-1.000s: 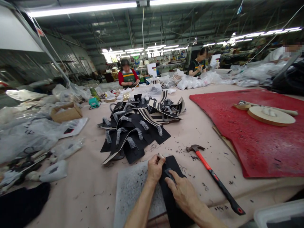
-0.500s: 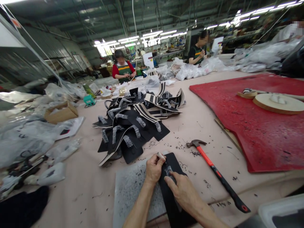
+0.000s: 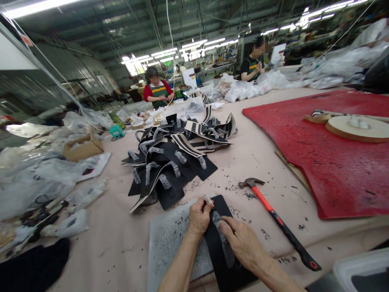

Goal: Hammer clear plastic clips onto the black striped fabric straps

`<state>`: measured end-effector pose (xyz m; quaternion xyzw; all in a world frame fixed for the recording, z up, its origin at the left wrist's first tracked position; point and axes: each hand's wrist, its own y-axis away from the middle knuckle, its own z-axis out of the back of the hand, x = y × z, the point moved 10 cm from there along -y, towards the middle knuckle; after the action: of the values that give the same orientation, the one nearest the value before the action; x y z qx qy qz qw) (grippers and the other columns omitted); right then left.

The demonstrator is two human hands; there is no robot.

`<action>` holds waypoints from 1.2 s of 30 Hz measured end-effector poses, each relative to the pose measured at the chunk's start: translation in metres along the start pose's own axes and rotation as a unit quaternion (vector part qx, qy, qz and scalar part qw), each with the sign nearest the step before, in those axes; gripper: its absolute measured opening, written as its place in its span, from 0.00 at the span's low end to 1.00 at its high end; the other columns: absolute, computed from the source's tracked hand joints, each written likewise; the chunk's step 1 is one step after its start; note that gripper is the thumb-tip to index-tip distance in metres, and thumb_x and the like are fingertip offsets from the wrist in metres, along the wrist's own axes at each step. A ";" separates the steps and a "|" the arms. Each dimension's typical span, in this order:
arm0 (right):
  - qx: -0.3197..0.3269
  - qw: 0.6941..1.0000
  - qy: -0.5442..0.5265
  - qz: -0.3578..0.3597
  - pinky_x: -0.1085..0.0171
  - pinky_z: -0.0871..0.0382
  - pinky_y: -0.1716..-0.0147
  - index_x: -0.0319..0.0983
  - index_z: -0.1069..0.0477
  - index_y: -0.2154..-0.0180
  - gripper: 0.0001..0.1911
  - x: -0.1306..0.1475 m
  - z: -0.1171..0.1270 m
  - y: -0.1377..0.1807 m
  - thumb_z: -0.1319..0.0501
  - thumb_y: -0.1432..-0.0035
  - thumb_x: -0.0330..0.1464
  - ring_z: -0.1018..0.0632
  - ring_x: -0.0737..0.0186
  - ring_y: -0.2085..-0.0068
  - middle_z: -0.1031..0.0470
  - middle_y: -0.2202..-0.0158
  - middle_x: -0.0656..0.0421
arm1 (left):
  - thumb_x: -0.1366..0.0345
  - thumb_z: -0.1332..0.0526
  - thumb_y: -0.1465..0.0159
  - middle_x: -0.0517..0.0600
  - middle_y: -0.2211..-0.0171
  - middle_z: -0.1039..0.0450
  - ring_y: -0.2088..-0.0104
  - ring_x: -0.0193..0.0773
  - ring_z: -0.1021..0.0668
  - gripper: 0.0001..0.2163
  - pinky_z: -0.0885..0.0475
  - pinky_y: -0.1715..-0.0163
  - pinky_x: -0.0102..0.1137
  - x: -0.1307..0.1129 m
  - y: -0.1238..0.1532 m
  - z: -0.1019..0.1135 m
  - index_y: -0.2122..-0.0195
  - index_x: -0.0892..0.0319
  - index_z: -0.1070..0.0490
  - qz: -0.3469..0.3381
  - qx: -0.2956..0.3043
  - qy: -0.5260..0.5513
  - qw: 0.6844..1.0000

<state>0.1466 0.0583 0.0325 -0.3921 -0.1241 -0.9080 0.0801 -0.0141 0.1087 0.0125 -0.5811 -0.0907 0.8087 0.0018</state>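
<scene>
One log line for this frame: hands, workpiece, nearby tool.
left hand: pinching small tool | right hand: pressing grey strip onto black piece | hammer: lying on table, untouched

Matt black sheet, translucent strip

I am in a big factory workshop under rows of fluorescent ceiling tubes, at a long beige worktable heaped with black-and-white striped cut pieces, clear plastic bags, a red-handled claw hammer, and aproned co-workers opposite.
</scene>
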 end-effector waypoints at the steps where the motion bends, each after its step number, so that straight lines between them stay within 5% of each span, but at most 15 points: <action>1: -0.036 0.999 0.032 0.007 0.58 0.31 0.54 0.38 0.29 0.47 0.25 -0.008 0.015 0.000 0.55 0.30 0.45 0.22 0.52 0.52 0.22 0.53 0.49 | 0.65 0.39 0.37 0.51 0.65 0.18 0.64 0.41 0.18 0.07 0.25 0.61 0.31 -0.003 0.001 -0.001 0.62 0.58 0.22 -0.010 0.002 -0.010 1.000; 4: -0.157 0.966 0.204 0.010 0.52 0.33 0.52 0.33 0.32 0.47 0.22 -0.046 0.067 0.003 0.50 0.33 0.41 0.25 0.45 0.50 0.27 0.50 0.43 | 0.66 0.40 0.37 0.50 0.66 0.18 0.65 0.40 0.19 0.07 0.26 0.61 0.30 -0.012 0.002 -0.001 0.63 0.58 0.23 -0.035 0.000 -0.036 0.999; 7: -0.152 0.933 0.321 -0.052 0.52 0.32 0.61 0.34 0.31 0.54 0.16 -0.100 0.093 0.005 0.45 0.38 0.37 0.25 0.43 0.57 0.28 0.57 0.43 | 0.66 0.40 0.38 0.50 0.67 0.19 0.66 0.40 0.19 0.06 0.27 0.62 0.30 -0.017 0.004 0.000 0.64 0.58 0.22 -0.051 -0.006 -0.054 0.997; 9: -0.116 0.950 0.271 -0.106 0.56 0.34 0.66 0.37 0.32 0.61 0.08 -0.132 0.101 0.007 0.45 0.41 0.34 0.24 0.48 0.63 0.29 0.64 0.49 | 0.66 0.39 0.38 0.49 0.67 0.19 0.67 0.39 0.20 0.06 0.27 0.62 0.29 -0.018 0.004 0.000 0.64 0.58 0.22 -0.056 -0.010 -0.061 0.997; 12: -0.024 0.980 -0.026 -0.196 0.62 0.36 0.72 0.41 0.38 0.68 0.02 -0.155 0.086 0.010 0.47 0.44 0.33 0.28 0.59 0.74 0.33 0.74 0.59 | 0.66 0.40 0.37 0.49 0.68 0.20 0.68 0.39 0.20 0.06 0.27 0.63 0.29 -0.019 0.006 -0.001 0.65 0.58 0.22 -0.065 -0.011 -0.070 0.995; 15: 0.046 0.943 -0.235 -0.232 0.66 0.41 0.79 0.43 0.42 0.69 0.07 -0.129 0.067 0.014 0.50 0.42 0.39 0.36 0.66 0.80 0.38 0.76 0.64 | 0.67 0.40 0.37 0.49 0.69 0.20 0.69 0.39 0.20 0.06 0.28 0.64 0.29 -0.021 0.007 -0.002 0.65 0.57 0.23 -0.079 -0.008 -0.077 0.994; 18: 0.001 0.955 -0.225 -0.193 0.67 0.47 0.83 0.44 0.42 0.67 0.17 -0.085 0.080 0.015 0.55 0.38 0.49 0.41 0.67 0.83 0.42 0.78 0.67 | 0.68 0.40 0.37 0.49 0.70 0.20 0.69 0.39 0.21 0.06 0.29 0.65 0.29 -0.020 0.008 -0.004 0.64 0.57 0.23 -0.082 -0.005 -0.074 0.994; 23: -0.129 0.989 0.036 0.061 0.63 0.47 0.77 0.43 0.39 0.70 0.22 0.000 0.114 0.020 0.57 0.34 0.51 0.35 0.63 0.79 0.36 0.80 0.62 | 0.69 0.40 0.37 0.48 0.71 0.22 0.70 0.38 0.22 0.05 0.30 0.66 0.28 -0.022 0.008 -0.005 0.66 0.57 0.25 -0.093 0.000 -0.075 0.993; 28: -0.058 0.957 0.246 0.145 0.61 0.57 0.78 0.43 0.35 0.68 0.16 0.033 0.111 0.017 0.54 0.32 0.41 0.33 0.62 0.82 0.29 0.80 0.58 | 0.70 0.41 0.38 0.47 0.73 0.24 0.72 0.38 0.23 0.05 0.32 0.68 0.28 -0.026 0.008 -0.005 0.68 0.57 0.26 -0.106 0.002 -0.102 0.989; 30: -0.110 0.948 0.241 0.176 0.62 0.56 0.79 0.44 0.36 0.69 0.17 0.059 0.135 0.020 0.53 0.31 0.43 0.35 0.63 0.83 0.31 0.81 0.61 | 0.71 0.41 0.38 0.47 0.73 0.24 0.72 0.37 0.23 0.05 0.32 0.68 0.28 -0.025 0.008 -0.006 0.69 0.57 0.26 -0.110 0.004 -0.097 0.989; 33: -0.289 0.924 0.158 0.195 0.64 0.49 0.79 0.44 0.38 0.69 0.19 0.088 0.181 0.036 0.55 0.30 0.46 0.35 0.65 0.82 0.34 0.81 0.62 | 0.69 0.41 0.38 0.48 0.74 0.24 0.72 0.37 0.24 0.05 0.31 0.68 0.28 -0.022 0.008 -0.006 0.69 0.57 0.25 -0.105 0.002 -0.088 0.991; 36: -0.339 0.903 0.138 0.224 0.65 0.48 0.80 0.43 0.38 0.69 0.20 0.081 0.171 0.048 0.57 0.29 0.44 0.35 0.65 0.83 0.35 0.83 0.63 | 0.69 0.41 0.38 0.47 0.74 0.25 0.72 0.36 0.25 0.05 0.31 0.67 0.27 -0.018 0.007 -0.008 0.68 0.57 0.26 -0.094 0.010 -0.097 0.991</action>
<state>0.2219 0.0579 0.2130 -0.2834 0.2948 -0.8984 0.1599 0.0000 0.1007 0.0254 -0.4889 -0.1367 0.8583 0.0746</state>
